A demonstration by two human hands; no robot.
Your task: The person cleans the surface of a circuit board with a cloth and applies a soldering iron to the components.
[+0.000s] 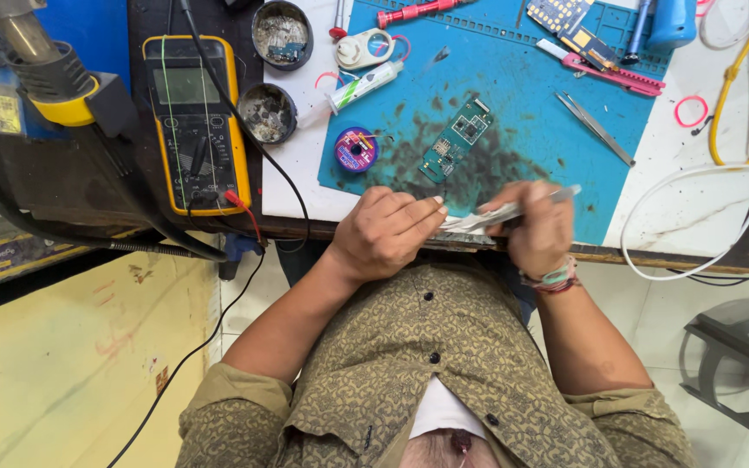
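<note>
Between both hands sits a crumpled whitish wipe [465, 223] — left hand [383, 232] pinches one end, right hand [535, 227] grips the other plus a thin metal tool [556, 194]. Just beyond the knuckles — green circuit board [455, 140] on the blue mat [530, 95].

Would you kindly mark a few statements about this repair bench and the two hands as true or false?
1. Both hands, left hand and right hand, hold a crumpled whitish strip between them. True.
2. The green circuit board lies on the blue mat. True.
3. The yellow multimeter sits on the blue mat. False: it lies on the dark bench surface, left of the mat.
4. The tweezers are in the right hand. False: they lie on the mat.
</note>
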